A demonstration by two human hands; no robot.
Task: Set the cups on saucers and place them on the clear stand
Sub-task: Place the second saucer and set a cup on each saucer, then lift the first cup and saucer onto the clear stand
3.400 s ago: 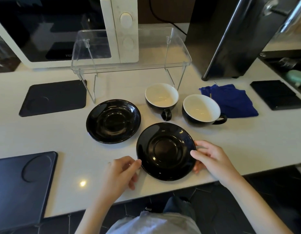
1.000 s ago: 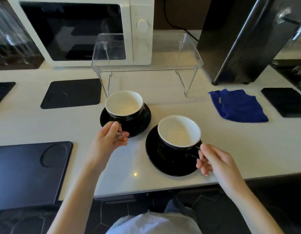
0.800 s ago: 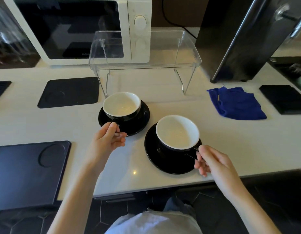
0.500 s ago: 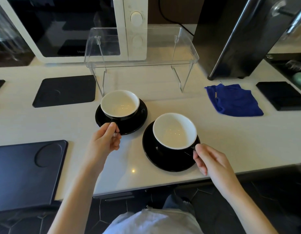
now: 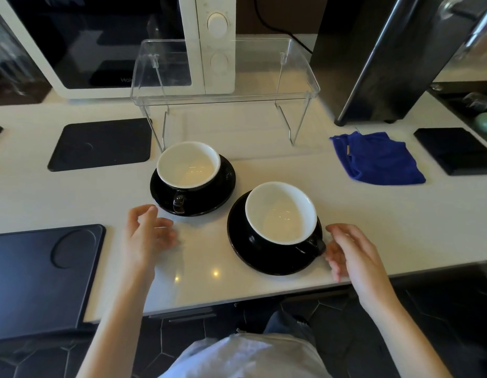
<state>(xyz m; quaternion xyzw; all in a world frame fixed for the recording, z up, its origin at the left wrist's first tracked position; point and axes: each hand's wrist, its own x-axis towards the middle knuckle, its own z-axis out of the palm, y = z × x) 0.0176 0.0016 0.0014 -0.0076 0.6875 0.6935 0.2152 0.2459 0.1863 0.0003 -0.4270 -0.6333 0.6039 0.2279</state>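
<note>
Two black cups with white insides stand on black saucers on the white counter. The left cup sits on the left saucer, its handle toward me. The right cup rests on the right saucer, handle at the lower right. My left hand hovers open just below and left of the left saucer, holding nothing. My right hand is open beside the right cup's handle, fingertips close to it. The clear stand with wire legs stands behind the cups, with nothing on top.
A white microwave is behind the stand and a tall black appliance at the back right. A blue cloth lies right of the cups. Black mats and a dark tray lie on the counter.
Both hands have let go of the cup handles and drawn back toward me with fingers spread. The cups stay on their saucers.
</note>
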